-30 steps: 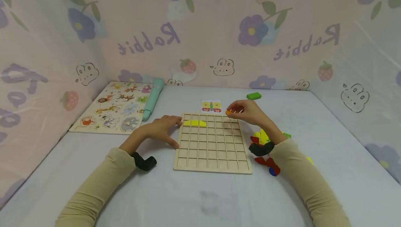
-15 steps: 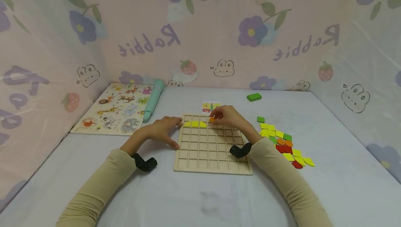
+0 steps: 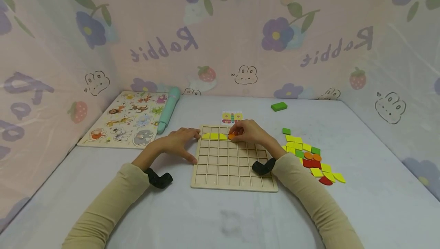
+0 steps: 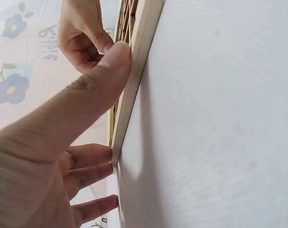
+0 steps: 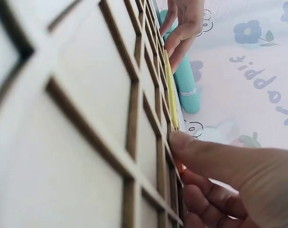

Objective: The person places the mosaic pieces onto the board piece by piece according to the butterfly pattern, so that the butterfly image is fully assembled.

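Observation:
A wooden grid board (image 3: 223,187) lies on the table in the head view. Yellow pieces (image 3: 214,136) fill several squares in its second row. My right hand (image 3: 250,131) pinches an orange round piece (image 3: 232,137) at that same row, just right of the yellow ones. Only an orange sliver (image 5: 181,168) shows between thumb and fingers in the right wrist view. My left hand (image 3: 177,143) touches the board's left side with spread fingers. In the left wrist view its thumb (image 4: 94,90) lies against the board's edge (image 4: 139,59).
Loose yellow, green, red and orange pieces (image 3: 312,164) lie right of the board. Behind it is a butterfly pattern card (image 3: 232,117); a green block (image 3: 279,106) sits farther back. An animal puzzle board (image 3: 120,121) and a teal stick-shaped object (image 3: 168,110) lie at the left.
My right hand has carried the orange piece leftward from the board's back right corner, then slightly nearer to me, down to the yellow row. The left hand stays at the board's side.

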Motion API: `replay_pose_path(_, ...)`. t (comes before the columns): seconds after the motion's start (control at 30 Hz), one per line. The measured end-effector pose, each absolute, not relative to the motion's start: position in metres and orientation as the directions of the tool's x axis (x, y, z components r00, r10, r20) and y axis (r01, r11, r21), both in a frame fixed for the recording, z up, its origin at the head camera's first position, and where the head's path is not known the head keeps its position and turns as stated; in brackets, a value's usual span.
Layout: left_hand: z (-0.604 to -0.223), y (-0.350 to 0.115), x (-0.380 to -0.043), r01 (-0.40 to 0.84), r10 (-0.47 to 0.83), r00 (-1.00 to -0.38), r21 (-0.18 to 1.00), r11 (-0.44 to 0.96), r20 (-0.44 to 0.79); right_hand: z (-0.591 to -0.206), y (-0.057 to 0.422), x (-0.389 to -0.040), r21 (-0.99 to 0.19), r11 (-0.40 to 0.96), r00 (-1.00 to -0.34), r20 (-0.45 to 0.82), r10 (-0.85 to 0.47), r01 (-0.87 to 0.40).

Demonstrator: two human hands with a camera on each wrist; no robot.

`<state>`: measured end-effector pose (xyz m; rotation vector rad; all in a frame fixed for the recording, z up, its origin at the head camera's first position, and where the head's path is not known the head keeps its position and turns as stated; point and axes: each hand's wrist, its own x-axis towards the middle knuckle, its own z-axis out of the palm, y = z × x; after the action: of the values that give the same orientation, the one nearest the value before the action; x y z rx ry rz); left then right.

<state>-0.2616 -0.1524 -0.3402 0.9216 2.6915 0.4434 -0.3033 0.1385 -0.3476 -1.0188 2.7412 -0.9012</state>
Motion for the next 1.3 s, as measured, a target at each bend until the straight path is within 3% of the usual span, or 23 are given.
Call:
replay_pose_path(0.63, -0.339, -0.151, -0.262, 0.553, 0.631, -0.763, 0.359, 0.751, -0.145, -0.339, 0.149, -0.299, -0.552, 0.632, -0.800, 0.110, -0.590, -0.543)
replay_pose_path(0.9, -0.338, -0.149, -0.261, 0.550, 0.627, -0.765, 0.356, 0.755, -0.150, -0.324, 0.198, -0.290, -0.526, 0.659, -0.828, 0.181, -0.531, -0.538)
replay_pose_path(1.3, -0.340, -0.152, -0.261, 0.546, 0.626, -0.766, 0.364, 0.754, -0.147, -0.313, 0.278, -0.273, -0.502, 0.766, -0.914, 0.171, -0.368, -0.402)
